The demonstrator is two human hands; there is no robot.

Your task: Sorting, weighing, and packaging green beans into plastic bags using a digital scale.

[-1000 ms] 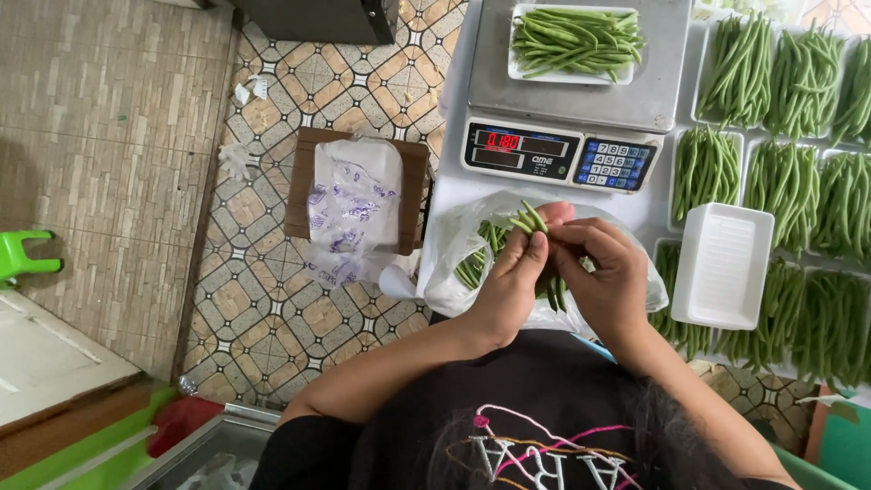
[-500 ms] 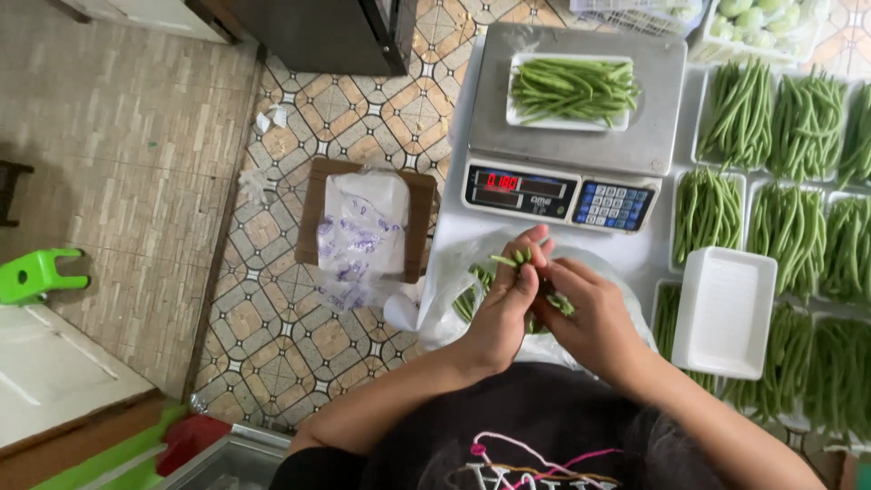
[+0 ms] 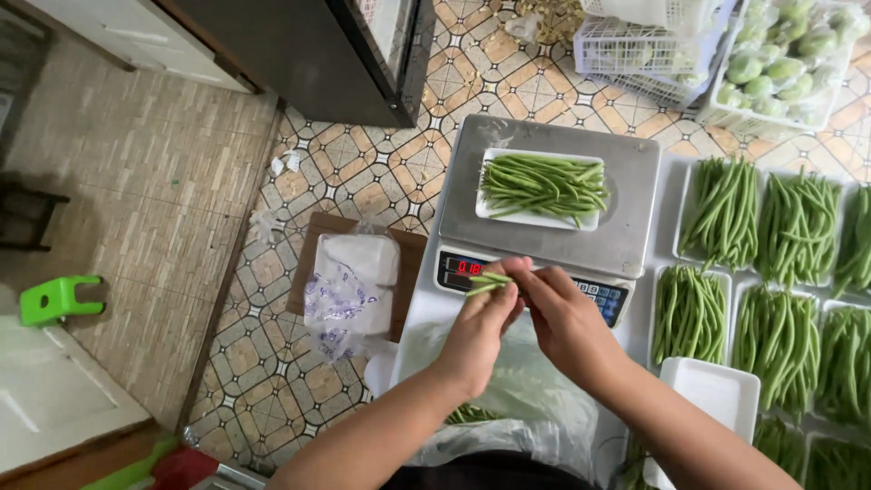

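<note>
My left hand (image 3: 478, 331) and my right hand (image 3: 561, 313) are raised together in front of the electronic scale (image 3: 549, 213), both pinching a small bunch of green beans (image 3: 488, 282). On the scale's steel platform lies a white foam tray (image 3: 540, 189) filled with green beans. Below my wrists spreads a clear plastic bag (image 3: 508, 395) with more beans inside. An empty white foam tray (image 3: 712, 399) lies by my right forearm.
Several filled trays of green beans (image 3: 776, 272) line the right side. A stack of plastic bags on a cardboard box (image 3: 349, 281) sits left of the scale. White baskets of green produce (image 3: 780, 59) stand at the back, a dark cabinet (image 3: 308, 54) at top left, a green stool (image 3: 59, 299) at left.
Both hands rose from the plastic bag toward the scale, carrying a small bunch of beans. The camera view tilted forward, showing more of the floor and baskets beyond.
</note>
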